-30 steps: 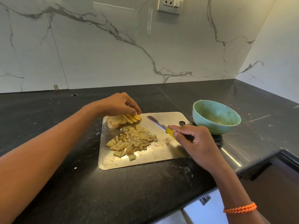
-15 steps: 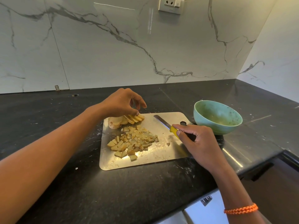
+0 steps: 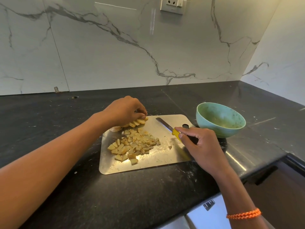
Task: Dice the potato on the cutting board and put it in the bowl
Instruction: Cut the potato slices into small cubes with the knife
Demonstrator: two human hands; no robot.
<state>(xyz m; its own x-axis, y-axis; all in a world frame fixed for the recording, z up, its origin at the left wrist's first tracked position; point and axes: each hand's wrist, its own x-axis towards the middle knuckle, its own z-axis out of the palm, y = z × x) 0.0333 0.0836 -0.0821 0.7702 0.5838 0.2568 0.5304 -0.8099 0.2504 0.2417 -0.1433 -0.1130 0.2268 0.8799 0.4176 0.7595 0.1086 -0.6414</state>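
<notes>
- An orange beaded bracelet (image 3: 244, 213) circles the right wrist at the near right edge of the view, above a pale cabinet front (image 3: 198, 215) under the counter lip.
- The black stone countertop (image 3: 132, 195) runs from the near edge back to the wall, flecked with pale specks.
- A shiny steel cutting board (image 3: 148, 166) lies flat on the countertop, a round hanging hole near its far right corner.
- The right hand (image 3: 203, 146) grips the knife (image 3: 171, 129) by its yellow handle, fingers curled round it; the blade points away and to the left, low over the board's right part, and whether it touches the steel cannot be told.
- A heap of diced potato (image 3: 133, 144) sits on the middle of the board, and one stray cube (image 3: 170, 147) lies apart to its right, near the knife hand.
- The left hand (image 3: 125, 111) bends over the board's far left corner, its fingertips pinching a row of potato slices (image 3: 137, 122) that lean against each other there.
- A light green bowl (image 3: 220, 119) stands on the countertop just beside the board's far right corner; no potato is visible inside it.
- A white marble-patterned wall (image 3: 115, 55) with grey veins rises behind, bearing a wall socket (image 3: 172, 4) at the top.
</notes>
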